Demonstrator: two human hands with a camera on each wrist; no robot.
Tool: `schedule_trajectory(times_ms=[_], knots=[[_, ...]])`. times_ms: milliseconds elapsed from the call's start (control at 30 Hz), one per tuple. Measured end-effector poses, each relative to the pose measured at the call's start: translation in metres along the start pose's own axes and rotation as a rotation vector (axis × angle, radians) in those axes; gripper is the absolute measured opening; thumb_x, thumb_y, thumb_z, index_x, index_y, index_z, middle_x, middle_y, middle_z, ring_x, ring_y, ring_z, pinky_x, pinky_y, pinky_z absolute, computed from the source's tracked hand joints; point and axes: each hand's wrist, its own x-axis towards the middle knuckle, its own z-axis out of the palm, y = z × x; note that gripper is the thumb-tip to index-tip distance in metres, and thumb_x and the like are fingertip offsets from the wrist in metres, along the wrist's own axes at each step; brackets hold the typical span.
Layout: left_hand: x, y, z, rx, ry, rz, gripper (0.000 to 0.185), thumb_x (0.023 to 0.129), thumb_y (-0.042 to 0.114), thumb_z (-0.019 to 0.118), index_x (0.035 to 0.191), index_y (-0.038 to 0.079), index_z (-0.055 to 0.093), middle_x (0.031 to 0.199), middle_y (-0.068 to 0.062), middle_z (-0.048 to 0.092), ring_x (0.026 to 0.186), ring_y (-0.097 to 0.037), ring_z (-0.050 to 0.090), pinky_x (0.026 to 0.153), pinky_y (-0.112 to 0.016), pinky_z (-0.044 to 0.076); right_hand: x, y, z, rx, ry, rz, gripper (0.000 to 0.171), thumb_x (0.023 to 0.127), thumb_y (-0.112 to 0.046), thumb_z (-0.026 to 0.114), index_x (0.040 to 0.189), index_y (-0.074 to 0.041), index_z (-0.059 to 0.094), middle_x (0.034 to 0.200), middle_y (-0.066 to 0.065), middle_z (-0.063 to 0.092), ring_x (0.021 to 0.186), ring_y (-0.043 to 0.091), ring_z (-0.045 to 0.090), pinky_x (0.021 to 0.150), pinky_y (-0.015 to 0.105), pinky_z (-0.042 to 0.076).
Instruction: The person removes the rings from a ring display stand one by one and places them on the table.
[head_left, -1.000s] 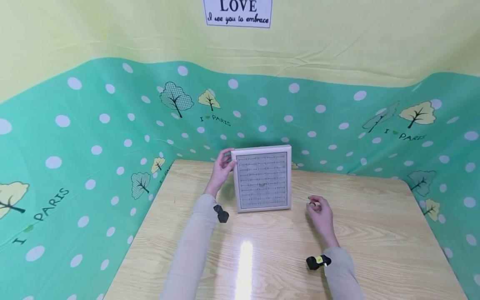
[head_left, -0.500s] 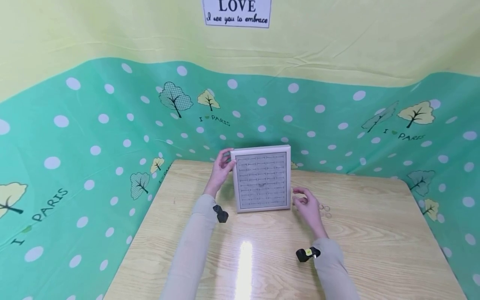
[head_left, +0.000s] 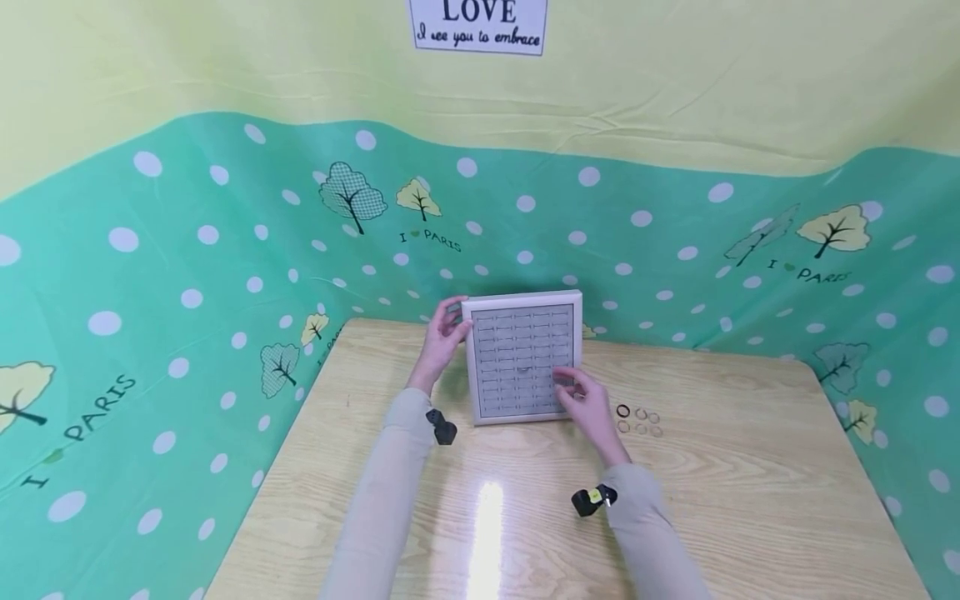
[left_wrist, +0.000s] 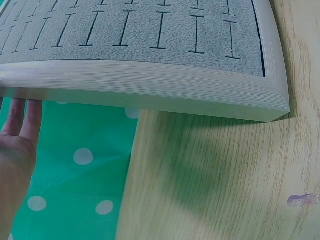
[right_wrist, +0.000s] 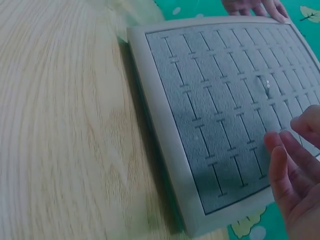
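Note:
A grey slotted ring tray [head_left: 501, 393] in a pale frame stands tilted up at the back of the wooden table [head_left: 750, 483]. My left hand [head_left: 447, 332] grips its upper left edge, with the fingers behind the frame [left_wrist: 150, 85]. One small ring [head_left: 522, 369] sits in a middle slot [right_wrist: 266, 86]. My right hand [head_left: 579, 395] hovers at the tray's lower right, fingertips [right_wrist: 281, 150] drawn together in a pinch on a small ring that is mostly hidden. Several loose rings [head_left: 639, 420] lie on the table to its right.
A green dotted cloth [head_left: 187, 275] walls the table at the back and on both sides, close behind the tray. A sign [head_left: 477, 25] hangs above. Black wrist cameras [head_left: 589, 500] sit on both sleeves.
My right hand pinched something small at the loose rings, then moved left to the tray's lower right. The rings it covered now show. Left hand and tray stayed put.

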Motion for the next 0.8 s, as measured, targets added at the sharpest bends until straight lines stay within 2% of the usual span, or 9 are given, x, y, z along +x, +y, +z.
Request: schedule_trajectory(times_ms=[433, 667, 800], knots=[[0.002, -0.001, 0.0, 0.004, 0.003, 0.016, 0.045, 0.093, 0.0, 0.058, 0.135, 0.01, 0.046, 0.126, -0.022, 0.058, 0.105, -0.031, 0.061, 0.087, -0.044, 0.054, 0.012, -0.006, 0.031, -0.016, -0.034, -0.035, 0.028, 0.086, 0.003, 0.067, 0.114, -0.001, 0.069, 0.11, 0.015, 0.067, 0.081, 0.022, 0.06, 0.072, 0.024, 0.054], [0.0, 0.001, 0.001, -0.007, 0.005, -0.014, 0.047, 0.094, 0.0, 0.058, 0.138, 0.008, 0.044, 0.129, -0.024, 0.055, 0.105, -0.029, 0.06, 0.091, -0.048, 0.052, 0.017, -0.006, 0.041, -0.013, 0.014, -0.056, 0.028, 0.084, 0.006, 0.067, 0.11, -0.001, 0.07, 0.1, 0.012, 0.067, 0.077, 0.02, 0.06, 0.069, 0.023, 0.054], [0.0, 0.002, 0.001, -0.011, -0.003, -0.016, 0.049, 0.095, 0.0, 0.057, 0.14, 0.008, 0.042, 0.131, -0.025, 0.053, 0.107, -0.03, 0.059, 0.092, -0.047, 0.052, 0.017, -0.005, 0.046, -0.05, 0.042, -0.064, 0.027, 0.082, 0.005, 0.069, 0.108, -0.002, 0.072, 0.094, 0.009, 0.063, 0.077, 0.019, 0.058, 0.069, 0.023, 0.053]])
